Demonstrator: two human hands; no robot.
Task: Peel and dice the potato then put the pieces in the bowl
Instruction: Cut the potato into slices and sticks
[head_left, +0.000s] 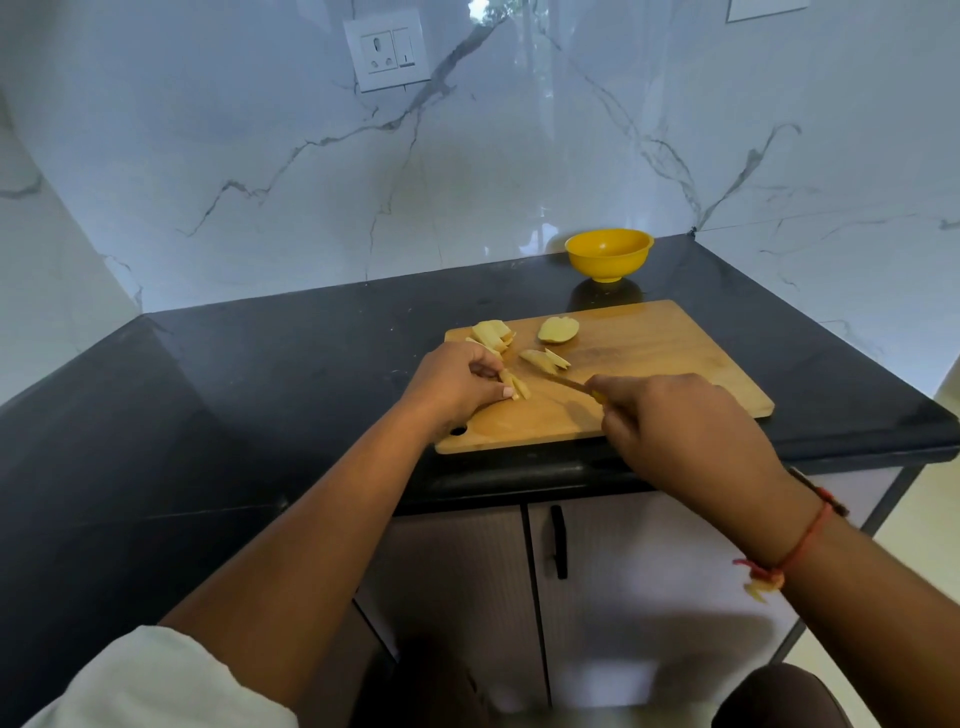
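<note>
on the black counter (260, 389), left hand (454, 382) pinches potato sticks (517, 388), right hand (675, 426) grips knife (569, 384)

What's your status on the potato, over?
Left hand pinches strips on board. Right hand grips knife. Half potato uncut, bowl empty. Nothing in the way.

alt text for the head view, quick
A person's left hand holds a few potato strips on a wooden cutting board while the right hand grips a knife beside them. More cut pieces and a potato half lie further back on the board, and an empty yellow bowl stands behind it on the black counter.
</note>
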